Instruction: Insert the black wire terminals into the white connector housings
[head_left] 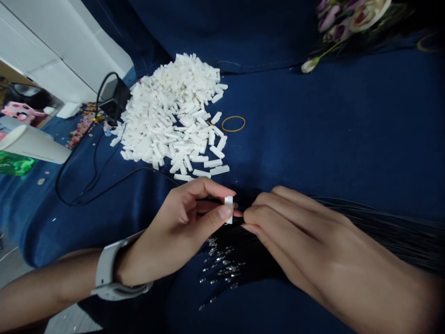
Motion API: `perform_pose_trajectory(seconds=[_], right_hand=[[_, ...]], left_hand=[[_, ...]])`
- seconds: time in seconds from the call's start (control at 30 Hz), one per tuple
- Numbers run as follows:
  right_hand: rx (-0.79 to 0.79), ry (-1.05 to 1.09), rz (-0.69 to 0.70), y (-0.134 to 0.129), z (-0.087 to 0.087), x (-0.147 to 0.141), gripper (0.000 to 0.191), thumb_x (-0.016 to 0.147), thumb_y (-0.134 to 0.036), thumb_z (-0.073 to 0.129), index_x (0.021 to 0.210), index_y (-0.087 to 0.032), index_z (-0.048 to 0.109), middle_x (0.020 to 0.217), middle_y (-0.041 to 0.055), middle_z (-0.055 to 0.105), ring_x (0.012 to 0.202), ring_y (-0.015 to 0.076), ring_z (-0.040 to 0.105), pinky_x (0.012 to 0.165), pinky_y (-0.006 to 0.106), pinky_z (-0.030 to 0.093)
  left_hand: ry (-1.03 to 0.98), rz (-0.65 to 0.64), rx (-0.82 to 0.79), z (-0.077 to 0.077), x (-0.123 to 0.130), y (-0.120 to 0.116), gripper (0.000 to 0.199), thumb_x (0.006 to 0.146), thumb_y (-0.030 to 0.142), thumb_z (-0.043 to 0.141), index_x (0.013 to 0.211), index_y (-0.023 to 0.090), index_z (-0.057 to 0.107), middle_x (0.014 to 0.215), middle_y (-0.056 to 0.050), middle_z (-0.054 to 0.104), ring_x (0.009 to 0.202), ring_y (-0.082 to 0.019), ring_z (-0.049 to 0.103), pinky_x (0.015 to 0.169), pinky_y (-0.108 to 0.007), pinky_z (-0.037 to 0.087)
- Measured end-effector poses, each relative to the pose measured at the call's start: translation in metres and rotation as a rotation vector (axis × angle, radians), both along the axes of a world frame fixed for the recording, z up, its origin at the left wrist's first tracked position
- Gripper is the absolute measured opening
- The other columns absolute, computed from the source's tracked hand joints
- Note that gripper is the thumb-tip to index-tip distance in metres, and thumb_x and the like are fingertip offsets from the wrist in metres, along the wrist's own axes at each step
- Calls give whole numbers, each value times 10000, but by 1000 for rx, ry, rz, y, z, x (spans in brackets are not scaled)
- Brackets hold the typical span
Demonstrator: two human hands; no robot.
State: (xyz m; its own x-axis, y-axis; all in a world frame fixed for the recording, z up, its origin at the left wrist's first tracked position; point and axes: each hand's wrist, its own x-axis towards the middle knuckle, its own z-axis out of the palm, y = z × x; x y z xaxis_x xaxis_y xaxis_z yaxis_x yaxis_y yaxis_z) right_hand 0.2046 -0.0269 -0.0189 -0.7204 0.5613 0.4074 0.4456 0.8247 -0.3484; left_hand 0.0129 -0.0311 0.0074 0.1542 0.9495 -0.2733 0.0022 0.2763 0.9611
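My left hand (187, 218), with a grey watch (106, 269) on the wrist, pinches a small white plastic connector housing (228, 218) upright between thumb and forefinger. Close by on the right, the fingertips of my right hand (299, 236) are pressed together on a thin black wire, mostly hidden by the fingers. Under both hands lies a bundle of black wires (375, 227), their shiny metal terminals (225, 269) fanned out at the left end. Whether the held wire touches the housing I cannot tell.
A big heap of white connector housings (174, 111) lies on the dark blue cloth (313, 130). Beside it are a rubber band (233, 124) and a black power adapter (114, 99) with its cord. A paper cup (34, 144) is at far left, artificial flowers (347, 23) at top right.
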Motion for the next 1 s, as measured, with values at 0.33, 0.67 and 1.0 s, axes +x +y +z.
perform_pose_trajectory(seconds=[0.33, 0.67, 1.0], right_hand=[[253, -16, -94, -13, 2, 6, 219, 903, -52, 432, 1059, -111, 573, 936, 95, 577, 868, 243, 528, 792, 405, 440], [90, -56, -10, -10, 0, -1, 319, 802, 54, 398, 682, -177, 582, 707, 43, 529, 664, 188, 492, 633, 342, 436], [44, -18, -96, -5, 2, 11, 189, 908, -16, 436, 878, -179, 528, 809, 17, 533, 715, 156, 507, 688, 318, 408]], left_hand=[[280, -68, 282, -6, -10, -3, 73, 868, 150, 672, 873, 212, 709, 759, 63, 706, 716, -31, 678, 649, -48, 506], [124, -93, 46, -7, -9, -4, 269, 766, 138, 779, 994, 274, 733, 831, 73, 755, 781, -46, 718, 701, -47, 537], [178, -98, 70, -5, -14, 2, 210, 776, 162, 778, 974, 224, 745, 881, 50, 735, 727, -33, 710, 658, -41, 530]])
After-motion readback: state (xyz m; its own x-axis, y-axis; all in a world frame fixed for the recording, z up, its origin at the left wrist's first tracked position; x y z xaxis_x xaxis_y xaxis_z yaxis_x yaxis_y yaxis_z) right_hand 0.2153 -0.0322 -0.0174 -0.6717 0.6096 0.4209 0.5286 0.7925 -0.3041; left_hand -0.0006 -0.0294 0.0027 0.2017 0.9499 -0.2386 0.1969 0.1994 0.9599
